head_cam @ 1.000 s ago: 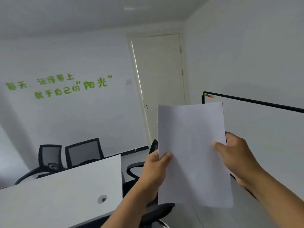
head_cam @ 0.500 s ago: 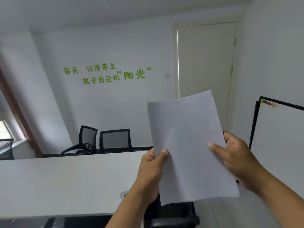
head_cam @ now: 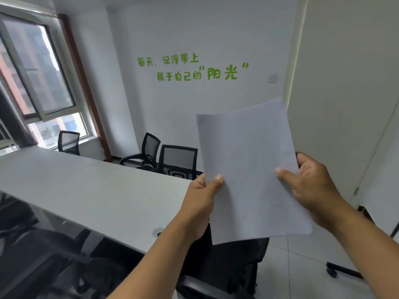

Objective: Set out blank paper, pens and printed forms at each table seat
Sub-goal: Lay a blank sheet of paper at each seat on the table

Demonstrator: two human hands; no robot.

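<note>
I hold a blank white sheet of paper upright in the air, in front of me and right of centre. My left hand pinches its left edge, thumb on the front. My right hand grips its right edge, thumb on the front and fingers behind. Whether there is one sheet or a thin stack cannot be told. The long white table stretches to the left below the paper, its near end just under my left hand. No pens or printed forms are in view.
A black mesh chair stands at the table's near end, below the paper. Two more black chairs stand at the far wall and another chair by the window. A round cable grommet sits in the table. A door is at right.
My view has swung left: the window and more of the table came into sight, and the whiteboard slid out at right. Both hands keep the same hold on the paper.
</note>
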